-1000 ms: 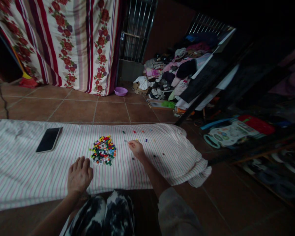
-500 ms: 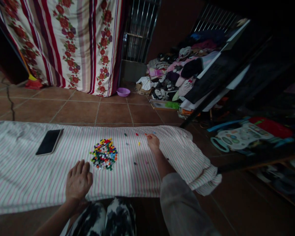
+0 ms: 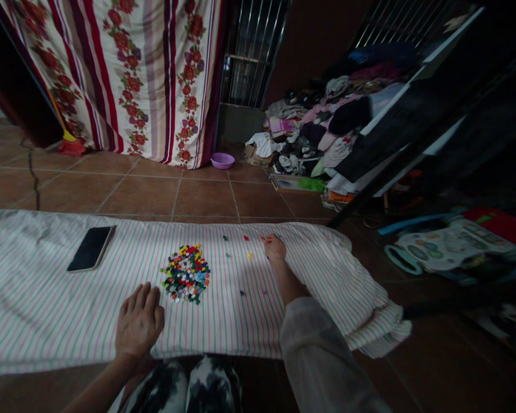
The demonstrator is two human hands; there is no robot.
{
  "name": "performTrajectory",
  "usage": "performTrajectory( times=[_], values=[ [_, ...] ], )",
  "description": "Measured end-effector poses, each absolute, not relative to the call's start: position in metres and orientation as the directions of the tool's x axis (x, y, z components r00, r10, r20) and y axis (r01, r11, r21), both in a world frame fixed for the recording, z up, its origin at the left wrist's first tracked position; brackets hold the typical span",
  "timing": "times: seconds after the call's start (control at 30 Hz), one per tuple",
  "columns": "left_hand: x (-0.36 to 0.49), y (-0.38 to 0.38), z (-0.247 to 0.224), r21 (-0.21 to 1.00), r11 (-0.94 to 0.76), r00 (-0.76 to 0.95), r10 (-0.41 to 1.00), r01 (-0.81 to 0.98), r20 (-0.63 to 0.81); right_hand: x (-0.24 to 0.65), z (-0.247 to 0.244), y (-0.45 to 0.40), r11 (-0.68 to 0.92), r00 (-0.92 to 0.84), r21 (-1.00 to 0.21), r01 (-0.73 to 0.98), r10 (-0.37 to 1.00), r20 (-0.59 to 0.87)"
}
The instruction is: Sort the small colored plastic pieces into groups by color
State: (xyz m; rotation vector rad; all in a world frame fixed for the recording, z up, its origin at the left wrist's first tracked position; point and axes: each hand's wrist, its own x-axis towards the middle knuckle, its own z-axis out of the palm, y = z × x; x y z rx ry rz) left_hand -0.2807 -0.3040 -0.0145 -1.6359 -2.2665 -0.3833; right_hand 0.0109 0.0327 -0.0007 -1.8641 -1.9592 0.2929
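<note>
The pile of small coloured cubes point(image 3: 186, 274) lies on the striped cloth point(image 3: 327, 281), between the two hands. The left hand point(image 3: 140, 321) rests palm down at the near left of this pile, and its fingers are straight and lie side by side. The right hand point(image 3: 276, 246) is at the far right, its fingers bent beside the orange piece point(image 3: 262, 237); I cannot tell if they pinch it. To the left of this hand lie the red piece point(image 3: 246, 237) and the yellow piece point(image 3: 250, 255).
</note>
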Motion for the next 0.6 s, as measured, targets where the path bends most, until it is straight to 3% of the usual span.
performTrajectory(
  times=[0.6],
  values=[
    [-0.2801, -0.3034, -0.0151, 0.009, 0.327, -0.301, 0.858, 0.945, 0.416, 0.0098, -0.0034, 0.0363, 0.091, -0.016, -0.503, 0.859, 0.988, 0.153]
  ],
)
